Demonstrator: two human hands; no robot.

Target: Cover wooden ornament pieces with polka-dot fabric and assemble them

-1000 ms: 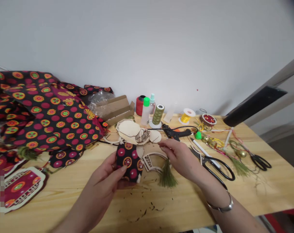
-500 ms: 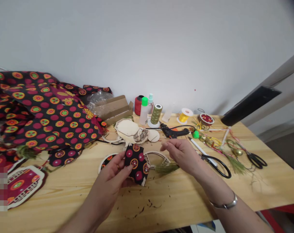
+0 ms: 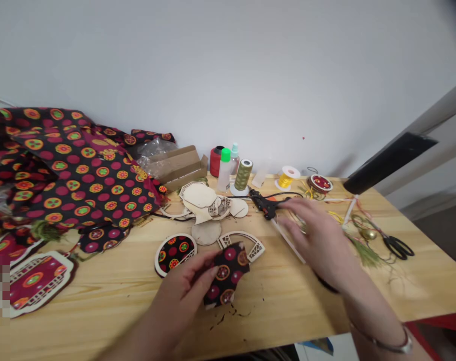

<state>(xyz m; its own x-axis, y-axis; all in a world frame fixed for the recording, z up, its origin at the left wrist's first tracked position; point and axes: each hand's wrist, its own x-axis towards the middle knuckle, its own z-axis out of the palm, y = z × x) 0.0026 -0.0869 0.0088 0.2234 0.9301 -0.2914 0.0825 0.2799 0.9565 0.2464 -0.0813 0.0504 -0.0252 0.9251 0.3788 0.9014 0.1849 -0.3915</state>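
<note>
My left hand (image 3: pixel 188 283) is closed on a small piece of dark patterned fabric (image 3: pixel 228 273) with jagged, cut edges, pinched between thumb and fingers above the table. My right hand (image 3: pixel 318 230), slightly blurred, reaches over the handle of a black glue gun (image 3: pixel 263 203). Its fingers are apart; whether they touch the handle I cannot tell. A white stick (image 3: pixel 290 240) lies below these fingers. Behind the fabric are a fan-shaped wooden frame (image 3: pixel 256 240) and a round wooden frame with patterned fabric inside (image 3: pixel 175 253).
Patterned cloth (image 3: pixel 81 170) is heaped at the left, beside a cardboard box (image 3: pixel 184 168). A green-capped bottle (image 3: pixel 224 170), a green thread cone (image 3: pixel 243 175) and a yellow spool (image 3: pixel 287 178) stand along the wall. Black-handled scissors (image 3: pixel 399 246) lie at the right. Dark scraps litter the table's front.
My right hand has moved right and opened from a pinch. My left hand has brought the fabric slightly right and down. The white stick has shifted left; the green tassel beside the fan-shaped frame no longer shows.
</note>
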